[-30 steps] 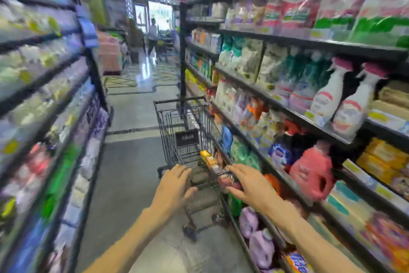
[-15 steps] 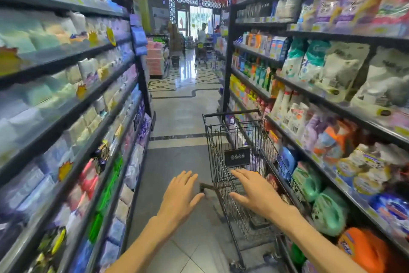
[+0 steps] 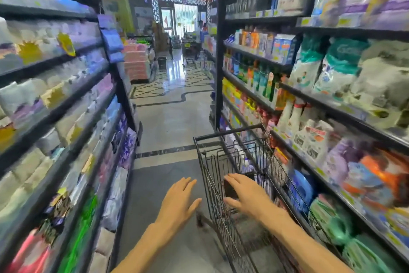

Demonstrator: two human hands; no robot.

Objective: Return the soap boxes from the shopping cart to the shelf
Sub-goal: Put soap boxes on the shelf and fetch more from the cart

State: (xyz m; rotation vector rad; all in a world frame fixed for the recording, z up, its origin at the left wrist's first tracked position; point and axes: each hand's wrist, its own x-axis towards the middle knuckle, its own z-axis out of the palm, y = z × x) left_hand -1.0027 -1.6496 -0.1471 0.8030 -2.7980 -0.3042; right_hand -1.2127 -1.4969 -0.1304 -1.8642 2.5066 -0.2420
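Both hands reach out with straight, spread fingers and hold nothing. The left hand (image 3: 178,201) hovers at 7 o'clock over the floor (image 3: 170,122), just left of the cart (image 3: 223,186). The right hand (image 3: 245,195) sits at 5 o'clock over the cart's near end; whether it touches the wire I cannot tell.

The cart stands at 5 o'clock, tight against the right shelf (image 3: 327,107), which runs from 1 to 4 o'clock and is packed with bottles and bags. The soap boxes are not clearly visible: the basket's contents are blurred and partly hidden by the right hand, so I cannot say where in the cart they lie.

Risks, as I judge them:
- The view is smeared, so the head is likely swinging. A grab made now could miss the handle or catch fingers in the wire.
- The left hand is off the cart. A one-handed push from the right could swing the cart into the right shelf and knock stock down.
- The cart sits on polished floor and may roll on.
- The correct soap section is not identifiable here, so boxes could be shelved in the wrong place.
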